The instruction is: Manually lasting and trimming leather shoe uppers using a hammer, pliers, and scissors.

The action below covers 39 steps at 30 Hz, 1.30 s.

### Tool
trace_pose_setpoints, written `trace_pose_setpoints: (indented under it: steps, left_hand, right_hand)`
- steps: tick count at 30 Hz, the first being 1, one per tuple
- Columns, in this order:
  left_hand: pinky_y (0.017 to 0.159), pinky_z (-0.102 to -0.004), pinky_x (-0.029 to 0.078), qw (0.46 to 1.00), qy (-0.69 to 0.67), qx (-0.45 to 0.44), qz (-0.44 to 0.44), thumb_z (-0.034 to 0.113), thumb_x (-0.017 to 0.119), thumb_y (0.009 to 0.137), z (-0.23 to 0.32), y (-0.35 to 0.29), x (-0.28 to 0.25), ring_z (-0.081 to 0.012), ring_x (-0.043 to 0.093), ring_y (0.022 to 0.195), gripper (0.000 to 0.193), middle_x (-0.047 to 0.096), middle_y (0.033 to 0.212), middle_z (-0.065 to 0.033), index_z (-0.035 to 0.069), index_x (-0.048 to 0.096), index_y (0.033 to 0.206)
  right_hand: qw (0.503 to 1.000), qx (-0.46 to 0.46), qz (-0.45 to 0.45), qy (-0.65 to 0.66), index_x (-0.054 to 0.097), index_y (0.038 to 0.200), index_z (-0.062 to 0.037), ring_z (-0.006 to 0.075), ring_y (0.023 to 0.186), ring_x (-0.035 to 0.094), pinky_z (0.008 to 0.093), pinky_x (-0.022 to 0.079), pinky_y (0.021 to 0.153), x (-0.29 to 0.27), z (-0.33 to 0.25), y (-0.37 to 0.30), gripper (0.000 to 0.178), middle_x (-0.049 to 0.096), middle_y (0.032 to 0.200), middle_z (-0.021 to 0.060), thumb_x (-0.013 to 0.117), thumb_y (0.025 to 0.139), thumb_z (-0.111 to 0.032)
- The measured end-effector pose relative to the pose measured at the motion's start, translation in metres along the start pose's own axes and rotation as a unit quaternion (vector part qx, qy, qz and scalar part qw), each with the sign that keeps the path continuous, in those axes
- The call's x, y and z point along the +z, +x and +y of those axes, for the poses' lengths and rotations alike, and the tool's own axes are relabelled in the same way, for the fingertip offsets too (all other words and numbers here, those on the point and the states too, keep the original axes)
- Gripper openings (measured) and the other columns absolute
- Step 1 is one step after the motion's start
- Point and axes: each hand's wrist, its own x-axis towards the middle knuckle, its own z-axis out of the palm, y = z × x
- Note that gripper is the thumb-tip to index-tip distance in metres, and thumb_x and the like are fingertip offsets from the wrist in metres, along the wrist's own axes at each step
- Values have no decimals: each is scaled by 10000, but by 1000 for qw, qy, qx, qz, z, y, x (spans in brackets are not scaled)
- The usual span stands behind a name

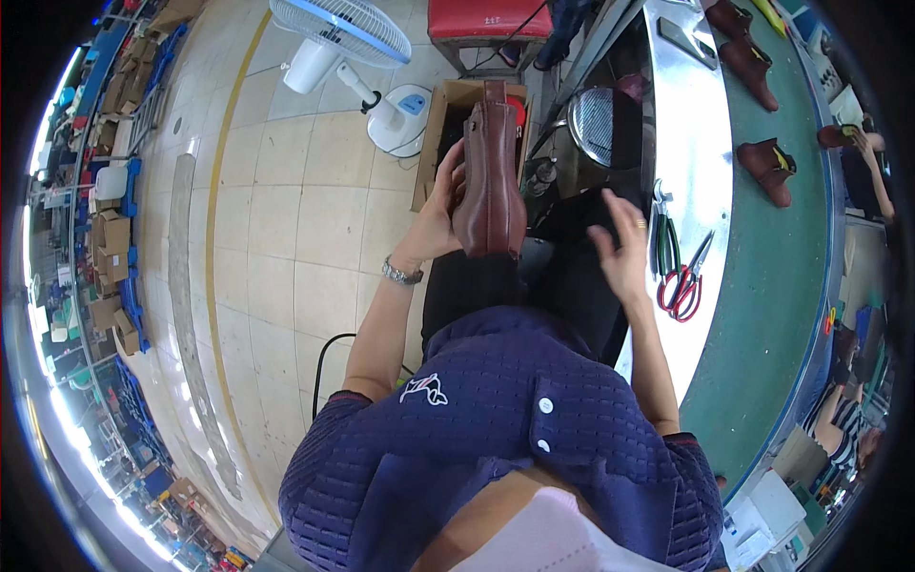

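Note:
A dark brown leather ankle boot (490, 181) stands upright above my lap, its back seam facing me. My left hand (446, 208) grips it from the left side; some fingertips are hidden behind the leather. Apart from the boot, my right hand (624, 244) is raised over my right thigh with its thumb and fingers spread, holding nothing. Nearest to that hand, on the shiny metal bench (701, 124), lie red-handled scissors (681, 292) and a hand tool with dark green handles (666, 238).
Beyond the bench runs a green work surface (762, 286) carrying several brown boots (765, 170). A cardboard box (426, 157) sits on the floor behind the held boot. Around it are a white-blue fan (398, 119), a red stool (488, 19) and a round lamp-like metal piece (592, 126).

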Motion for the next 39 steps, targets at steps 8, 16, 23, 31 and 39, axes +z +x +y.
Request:
trace_pose_setpoints:
  steps: [8, 16, 23, 31, 39]
  left_hand:
    - [962, -348, 383, 955, -242, -169, 7, 7, 733, 638, -8, -9, 42, -218, 419, 1176, 792, 430, 1256, -88, 33, 316, 1310]
    - [963, -365, 361, 959, -128, -127, -219, 157, 692, 774, 32, 46, 76, -246, 440, 1172, 971, 326, 1355, -143, 172, -28, 1425]
    - [937, -386, 402, 978, 161, -114, -68, 203, 676, 790, -12, 53, 47, -303, 480, 1149, 789, 427, 1281, -212, 79, 192, 1401]
    - [1019, -438, 284, 859, 510, -37, 35, 245, 657, 750, -71, 20, -10, -413, 301, 1244, 757, 292, 1346, -289, 41, 265, 1365]
    - [998, -546, 266, 757, 643, -99, 54, 325, 695, 699, -99, 11, 9, -504, 173, 1262, 885, 13, 1435, -268, 260, 174, 1412]
  right_hand:
    - [949, 50, -112, 291, 149, 1408, -82, 308, 1270, 345, 378, 324, 1009, -1, -45, -11, 1010, 291, 1402, 187, 784, 623, -119]
    - [867, 187, 168, 430, 214, 1385, -42, 241, 1086, 525, 331, 396, 942, -58, -33, -48, 836, 499, 1223, 176, 683, 695, 12]
    - [774, 227, 557, 196, 372, 1310, -7, 207, 1075, 479, 315, 382, 922, -105, 61, -81, 633, 463, 1239, 155, 673, 767, -135]
    - [793, 456, 347, -207, 505, 1221, -113, 254, 845, 629, 368, 459, 764, -163, 154, -77, 480, 661, 857, 123, 579, 798, -327]
    - [878, 361, 300, -96, 367, 1328, -119, 278, 719, 640, 389, 466, 724, -189, 199, 77, 606, 652, 692, 104, 575, 788, -298]
